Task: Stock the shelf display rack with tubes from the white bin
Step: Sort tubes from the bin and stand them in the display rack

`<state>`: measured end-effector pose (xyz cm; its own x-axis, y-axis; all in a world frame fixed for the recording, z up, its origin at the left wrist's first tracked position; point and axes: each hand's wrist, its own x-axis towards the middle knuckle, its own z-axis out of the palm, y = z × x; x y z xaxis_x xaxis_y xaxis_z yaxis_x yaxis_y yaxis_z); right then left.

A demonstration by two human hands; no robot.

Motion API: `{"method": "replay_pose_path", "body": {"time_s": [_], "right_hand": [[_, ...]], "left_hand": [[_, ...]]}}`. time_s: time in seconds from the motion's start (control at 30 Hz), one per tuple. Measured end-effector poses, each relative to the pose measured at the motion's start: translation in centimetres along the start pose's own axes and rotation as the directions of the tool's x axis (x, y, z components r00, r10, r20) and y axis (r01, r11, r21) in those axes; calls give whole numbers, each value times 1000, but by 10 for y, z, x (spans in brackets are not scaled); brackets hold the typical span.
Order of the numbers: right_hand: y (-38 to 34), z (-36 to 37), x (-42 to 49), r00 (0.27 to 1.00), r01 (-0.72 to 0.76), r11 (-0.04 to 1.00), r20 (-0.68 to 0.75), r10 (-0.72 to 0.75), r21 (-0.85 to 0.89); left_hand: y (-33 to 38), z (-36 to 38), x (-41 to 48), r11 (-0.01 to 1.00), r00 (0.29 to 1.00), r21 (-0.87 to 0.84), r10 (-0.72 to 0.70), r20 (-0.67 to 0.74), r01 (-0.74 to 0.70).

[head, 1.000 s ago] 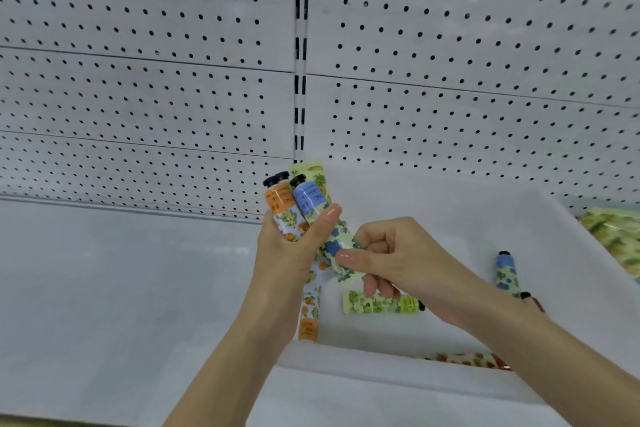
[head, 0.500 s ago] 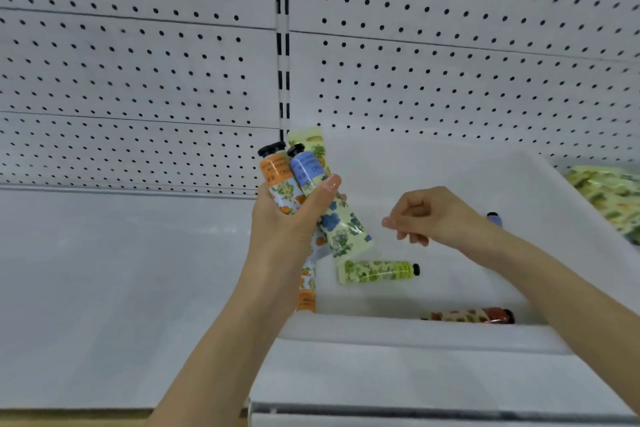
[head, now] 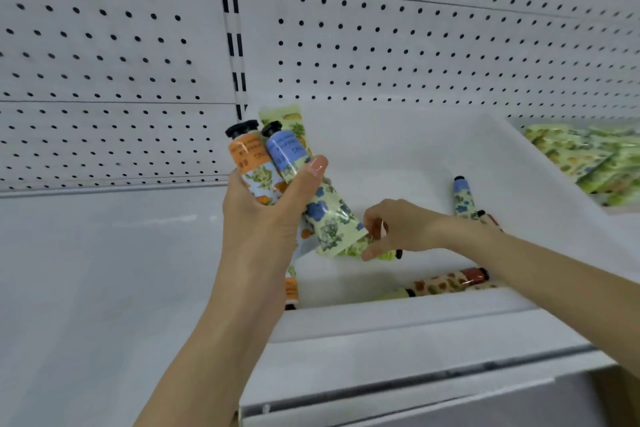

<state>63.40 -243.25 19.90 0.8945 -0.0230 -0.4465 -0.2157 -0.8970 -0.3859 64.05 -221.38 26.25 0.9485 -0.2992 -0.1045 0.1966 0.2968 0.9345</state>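
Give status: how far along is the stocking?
Done: no tube shows on the shelf yet. In hand: the left hand grips an orange tube, a blue tube and a yellow-green tube; the right hand pinches a green tube lying in the white bin. Left: at least a second blue tube by the right wall, a red-capped tube at the front and a second orange tube in the left corner. Early stage.

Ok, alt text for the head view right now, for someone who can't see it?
The left hand holds a bunch of tubes over the white bin while the right hand reaches into the bin, fingers pinching a green tube lying on its floor. A few loose tubes lie in the bin, with white pegboard behind.
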Motion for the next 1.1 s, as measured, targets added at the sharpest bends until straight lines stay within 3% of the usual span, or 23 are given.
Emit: {"method": "replay_pose_path", "body": {"time_s": [0.1,0.2,0.37,0.63,0.77,0.93,1.1], "right_hand": [[-1,-3,-1,999,-32,998,22,33,-47],[-3,-18,-12,996,-36,999,-78,34,-22],[-4,-47,-64,964,95,992,-257,-70,86],[51,-99,-207,830,294,826,-557,29,481],[113,-110,-282,745,355,733,-649,153,580],[196,-102,-357,620,441,713,-759,198,546],[252,-92,-398,583,483,681,-783,218,550]], "left_hand": [[2,2,-2,1000,1000,29,11,-3,-11],[4,4,-6,998,1000,57,11,3,-11],[8,23,-29,995,996,97,23,87,-31],[-6,120,-89,989,963,109,66,262,-98],[-35,184,-129,998,942,61,13,335,-35],[-93,272,-173,993,916,112,-81,392,40],[-148,338,-205,966,868,143,-257,424,216]]}}
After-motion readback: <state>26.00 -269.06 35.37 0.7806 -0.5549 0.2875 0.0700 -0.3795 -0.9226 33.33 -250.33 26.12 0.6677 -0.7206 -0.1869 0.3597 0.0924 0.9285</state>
